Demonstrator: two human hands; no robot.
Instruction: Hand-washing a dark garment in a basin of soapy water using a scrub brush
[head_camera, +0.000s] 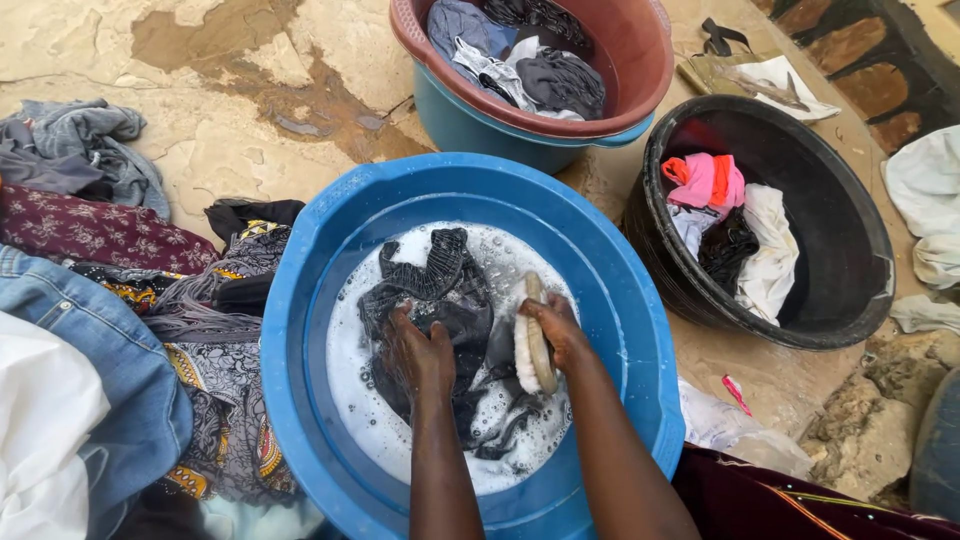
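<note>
Blue plastic forms the big basin (610, 290), which is taken as the landmark for everything else. Soapy white water (400, 430) is held inside it, and a dark grey garment (440, 290) lies soaked and bunched in the middle of that water. The left hand (420, 352) is laid flat on the garment, fingers spread, pressing the cloth down just left of the basin's centre. The right hand (556, 328) is closed around a wooden scrubbing brush (536, 335), which is held with its pale bristles turned toward the garment, just right of the basin's centre and touching the wet cloth.

Behind the basin, a reddish-brown tub (640, 60) is seen stacked in a teal one (470, 125); grey, white and dark clothes (520, 55) are piled in it. To the right of the basin, close to its rim, a black tub (850, 260) is set, and pink, orange, white and black pieces (735, 225) are heaped in it. To the left of the basin, touching its outer wall, a heap of dry laundry is spread on the ground: a patterned cloth (215, 400), blue denim (90, 340), a maroon printed fabric (95, 230) and grey garments (75, 150). Wet patches are seen on the stone floor (250, 90) behind the basin.
</note>
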